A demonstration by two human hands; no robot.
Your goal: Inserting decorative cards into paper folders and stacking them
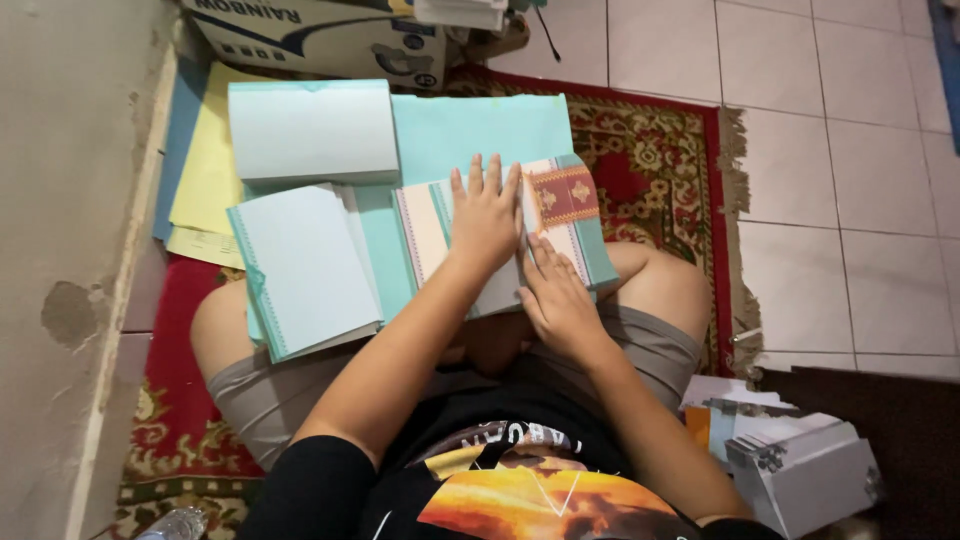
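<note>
red patterned rug underneath, both hands spread flat, pressing on the folded card over crossed legs

Pale teal card stacks, maroon-and-gold ornamented card, red floral-patterned rug, yellow paper, white floor tiles.

One cardboard box stands at the top edge, against the wall, behind the stacked sheets. It is rectangular, white and tan, with dark blue printing and a blue swoosh on its side. No screens or signs are visible.
</note>
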